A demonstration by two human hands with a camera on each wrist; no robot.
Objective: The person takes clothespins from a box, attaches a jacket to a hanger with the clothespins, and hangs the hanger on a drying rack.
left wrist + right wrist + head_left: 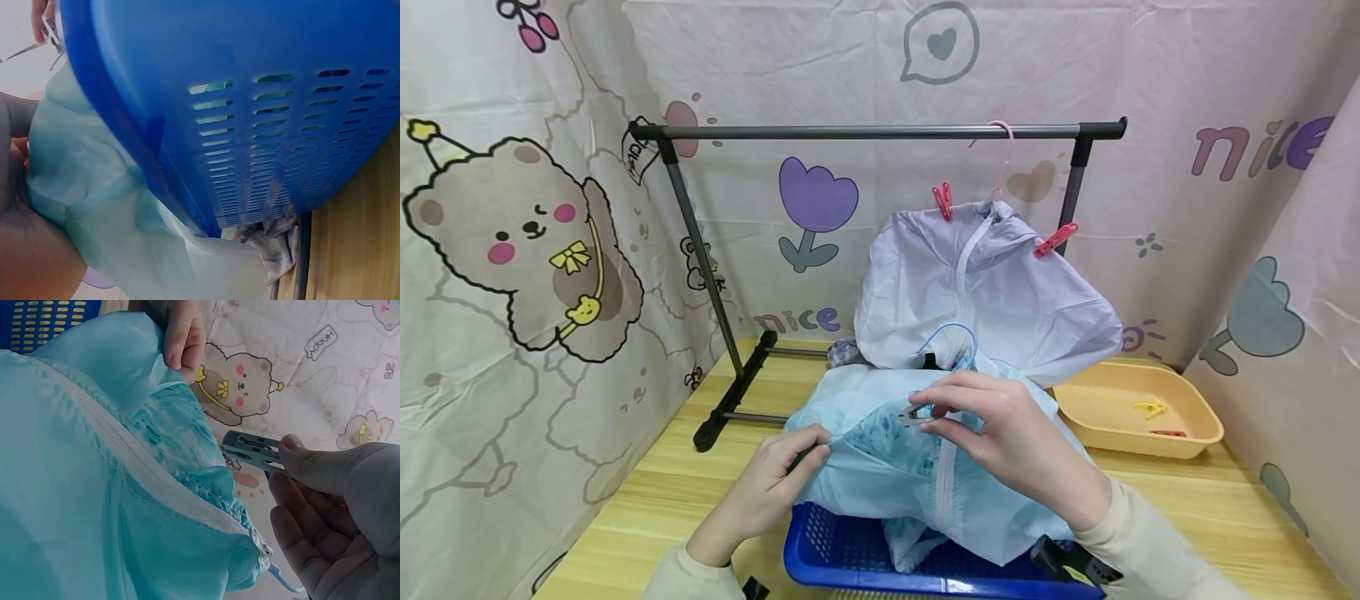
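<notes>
My right hand (1011, 429) pinches a pale grey clothespin (913, 415) between thumb and fingers, over the front of a light blue zip jacket (865, 492). In the right wrist view the clothespin (253, 449) points toward the jacket's collar side, where a patterned lining shows. My left hand (775, 473) grips the jacket's fabric at its left side, thumb on top. A blue hanger (953, 325) sticks up from the jacket's neck; the rest of it is hidden inside. The lower part of the jacket hangs over a blue basket (850, 575).
Behind stands a black rack (865, 132). On it a lilac-white jacket (910, 283) hangs from a pink hanger (1004, 154), with red clothespins (943, 202) at both shoulders. A yellow tray (1105, 433) with several small clothespins is at right. Grey patterned cloth (845, 352) lies behind the jacket.
</notes>
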